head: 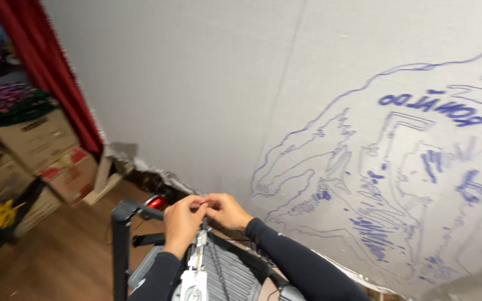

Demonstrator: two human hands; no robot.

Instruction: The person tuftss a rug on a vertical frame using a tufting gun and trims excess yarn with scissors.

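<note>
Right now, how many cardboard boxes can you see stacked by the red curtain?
2 clearly: a plain box on top, a red-patched box below it to the right. More may be hidden at the left.

Wall panel point(207, 83): matt, faintly textured grey board with blue ink lines. Floor point(57, 262): smooth brown wood. Curtain point(46, 67): red cloth. Boxes point(40, 139): matt cardboard. Sleeves point(302, 267): dark knit fabric.

Brown cardboard boxes point(35, 139), perhaps red-labelled point(76, 156), stacked at left.
</note>
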